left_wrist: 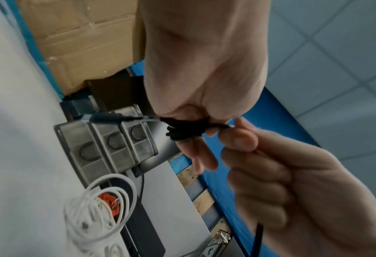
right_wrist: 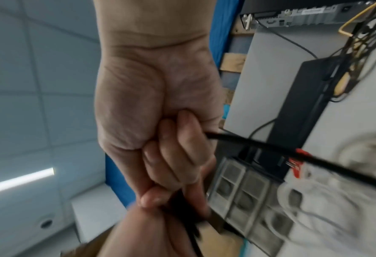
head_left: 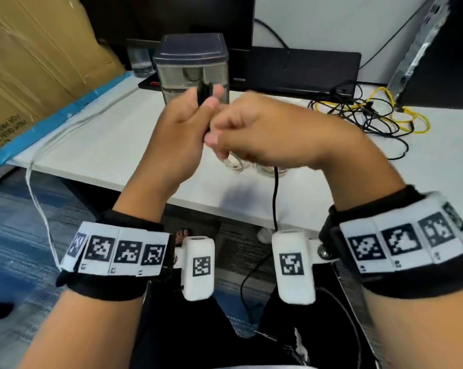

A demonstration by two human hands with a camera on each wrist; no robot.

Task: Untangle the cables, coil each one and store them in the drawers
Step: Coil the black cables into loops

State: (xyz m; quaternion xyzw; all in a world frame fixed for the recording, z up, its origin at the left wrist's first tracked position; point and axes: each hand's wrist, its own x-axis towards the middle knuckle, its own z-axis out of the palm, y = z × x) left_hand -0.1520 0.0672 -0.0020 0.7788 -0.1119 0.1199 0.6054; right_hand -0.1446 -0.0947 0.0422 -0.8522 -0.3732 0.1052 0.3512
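Note:
A black cable (head_left: 204, 95) is wound in a small coil round the fingers of my left hand (head_left: 190, 121), which grips it above the table's front edge. In the left wrist view the coil (left_wrist: 183, 129) wraps the fingers, its plug end pointing at the drawers. My right hand (head_left: 254, 131) touches the left and pinches the same cable's loose length (head_left: 275, 198), which hangs down to the floor. The right wrist view shows that length (right_wrist: 259, 144) leaving the curled fingers. The small drawer unit (head_left: 191, 65) stands behind the hands, its drawers (left_wrist: 108, 149) closed.
A tangle of yellow and black cables (head_left: 369, 115) lies at the table's right. A white cable coil (left_wrist: 99, 205) lies on the table below my hands, with an orange cable (left_wrist: 110, 200) by it. Another white cable (head_left: 38, 195) hangs off the left edge. A cardboard box (head_left: 33, 62) leans at left.

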